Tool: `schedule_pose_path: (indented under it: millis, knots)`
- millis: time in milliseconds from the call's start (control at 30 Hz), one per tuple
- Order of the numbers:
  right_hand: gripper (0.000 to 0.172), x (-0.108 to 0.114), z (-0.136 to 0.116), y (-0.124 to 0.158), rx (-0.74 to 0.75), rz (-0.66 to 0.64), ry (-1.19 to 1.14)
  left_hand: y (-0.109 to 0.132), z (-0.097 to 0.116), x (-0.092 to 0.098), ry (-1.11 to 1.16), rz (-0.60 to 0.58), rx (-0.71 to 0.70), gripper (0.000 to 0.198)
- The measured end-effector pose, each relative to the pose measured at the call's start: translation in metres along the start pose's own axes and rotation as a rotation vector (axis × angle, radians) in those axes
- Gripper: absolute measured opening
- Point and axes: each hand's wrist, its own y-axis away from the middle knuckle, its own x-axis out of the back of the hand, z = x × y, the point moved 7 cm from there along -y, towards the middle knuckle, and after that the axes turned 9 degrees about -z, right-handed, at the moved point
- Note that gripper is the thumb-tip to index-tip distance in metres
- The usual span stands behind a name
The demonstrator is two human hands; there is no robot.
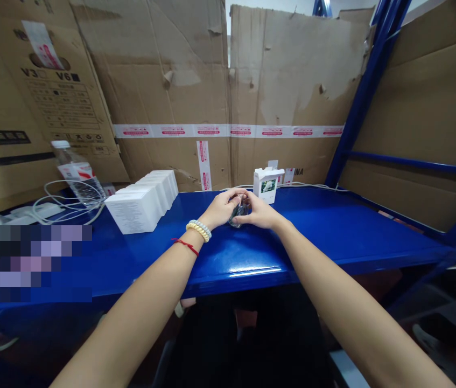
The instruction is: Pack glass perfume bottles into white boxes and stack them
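Both hands meet over the blue shelf around a small clear, shiny item (238,216), dark in places; what exactly it is cannot be made out. My left hand (224,207) grips it from the left, its fingers curved over the top. From the right, my right hand (260,211) closes on the same item with thumb and fingers. Just behind my right hand stands a small white box (265,186) with a green and white picture and its top flaps up. To the left, a row of several white boxes (139,203) stands on the blue shelf (324,221).
A clear plastic bottle (76,172) leans at the back left beside a coiled white cable (46,213). Cardboard sheets (171,81) wall the back and sides. Blue metal posts (363,91) frame the right. The shelf's front edge (244,283) runs below my forearms.
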Motion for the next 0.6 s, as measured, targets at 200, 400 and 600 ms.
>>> schedule_pose_path:
  millis: [200, 400, 600]
  knots:
    - [0.083, 0.001, -0.002, 0.001, 0.004, 0.010, -0.014, -0.001, -0.009, -0.003, 0.199, -0.011, 0.037, 0.041]
    - [0.086, 0.002, 0.001, 0.000, 0.008, 0.013, 0.020, 0.000, -0.010, 0.001, 0.200, 0.023, 0.036, 0.038]
    - [0.087, 0.002, -0.001, 0.001, -0.017, 0.009, 0.044, 0.004, 0.000, 0.008, 0.024, 0.093, 0.007, 0.025]
